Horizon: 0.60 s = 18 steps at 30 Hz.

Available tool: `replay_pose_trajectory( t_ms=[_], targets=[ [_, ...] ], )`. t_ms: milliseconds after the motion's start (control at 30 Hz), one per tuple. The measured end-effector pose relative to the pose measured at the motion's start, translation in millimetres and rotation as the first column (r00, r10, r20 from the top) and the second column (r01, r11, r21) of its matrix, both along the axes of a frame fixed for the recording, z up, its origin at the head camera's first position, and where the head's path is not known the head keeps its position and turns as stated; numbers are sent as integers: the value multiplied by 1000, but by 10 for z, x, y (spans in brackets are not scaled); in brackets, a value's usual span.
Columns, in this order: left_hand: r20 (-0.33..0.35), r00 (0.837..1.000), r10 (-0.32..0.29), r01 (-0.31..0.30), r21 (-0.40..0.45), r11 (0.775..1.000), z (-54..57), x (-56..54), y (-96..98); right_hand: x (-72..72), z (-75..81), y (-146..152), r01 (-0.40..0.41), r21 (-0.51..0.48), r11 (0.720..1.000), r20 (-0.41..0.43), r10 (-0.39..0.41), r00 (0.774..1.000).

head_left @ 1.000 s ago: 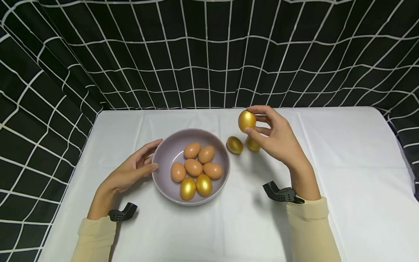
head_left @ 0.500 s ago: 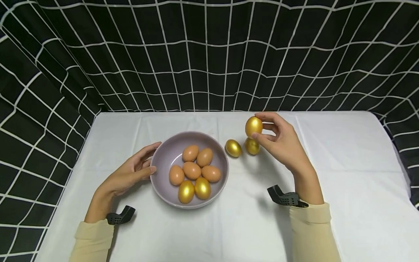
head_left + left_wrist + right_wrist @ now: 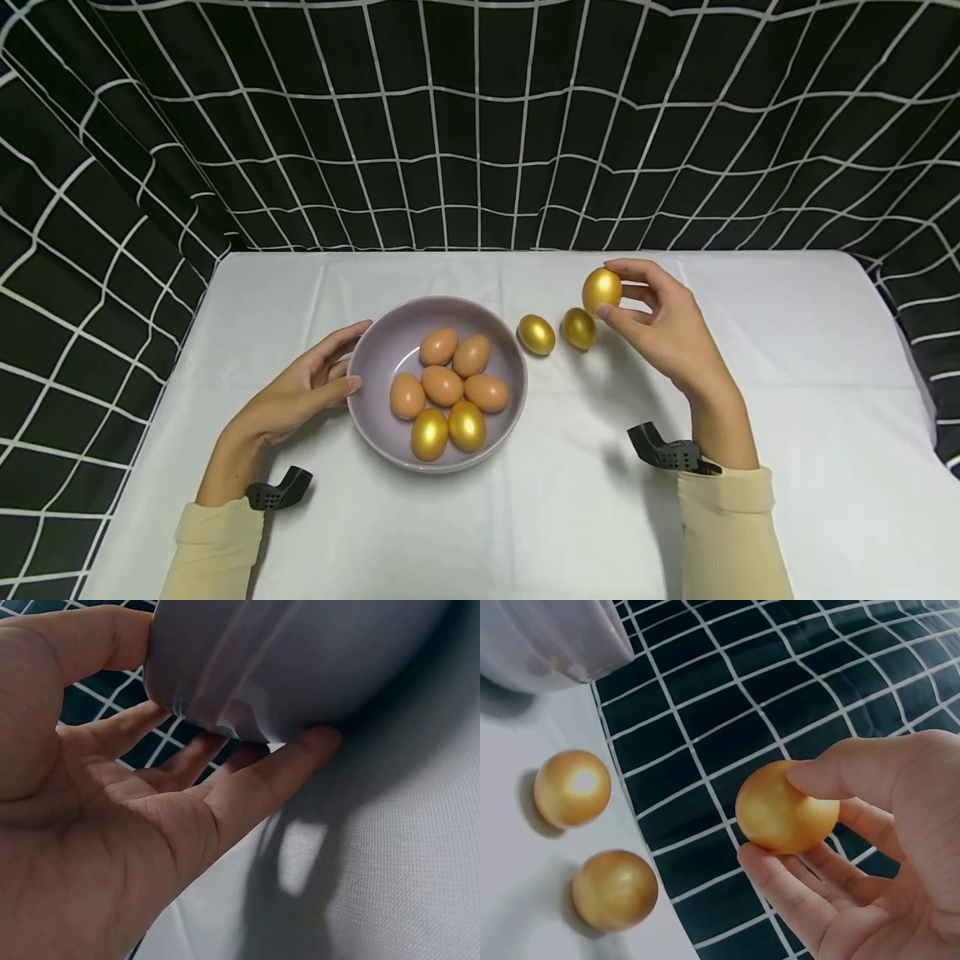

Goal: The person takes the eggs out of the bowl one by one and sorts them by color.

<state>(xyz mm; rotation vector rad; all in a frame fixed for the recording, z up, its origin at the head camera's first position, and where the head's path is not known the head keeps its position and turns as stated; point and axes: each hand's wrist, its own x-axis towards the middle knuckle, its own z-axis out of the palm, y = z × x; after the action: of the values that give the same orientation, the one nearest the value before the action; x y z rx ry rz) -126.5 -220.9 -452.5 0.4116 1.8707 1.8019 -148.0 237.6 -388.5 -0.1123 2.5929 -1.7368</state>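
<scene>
My right hand pinches a golden egg between thumb and fingertips, raised above the white tabletop. Between this hand and the bowl lie two more golden eggs: one near the bowl's right side, the other farther right. The right wrist view shows the held egg with the thumb pressing on it. A mauve bowl contains several brown eggs and two golden eggs. My left hand rests its thumb and extended fingers against the bowl's outer left wall.
A white cloth covers the table. Behind it and along the left hangs a dark curtain with a white grid. Each wrist carries a black camera mount, such as the right one.
My right hand has moved to the right with the golden egg, uncovering the farther loose egg. The left hand stays at the bowl, and the bowl's contents look the same.
</scene>
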Motion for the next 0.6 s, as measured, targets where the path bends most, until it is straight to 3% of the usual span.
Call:
replay_pose_trajectory(
  t_ms=[333,600],
  targets=[
    [-5,1000,-16,16,17,1000,24,-48,-5,-30,-122,189,9,117,993,-19,-7,1000],
    [6,1000,-8,8,1,1000,20,-39,-4,-97,-209,271,-5,213,977,57,-8,998]
  ],
)
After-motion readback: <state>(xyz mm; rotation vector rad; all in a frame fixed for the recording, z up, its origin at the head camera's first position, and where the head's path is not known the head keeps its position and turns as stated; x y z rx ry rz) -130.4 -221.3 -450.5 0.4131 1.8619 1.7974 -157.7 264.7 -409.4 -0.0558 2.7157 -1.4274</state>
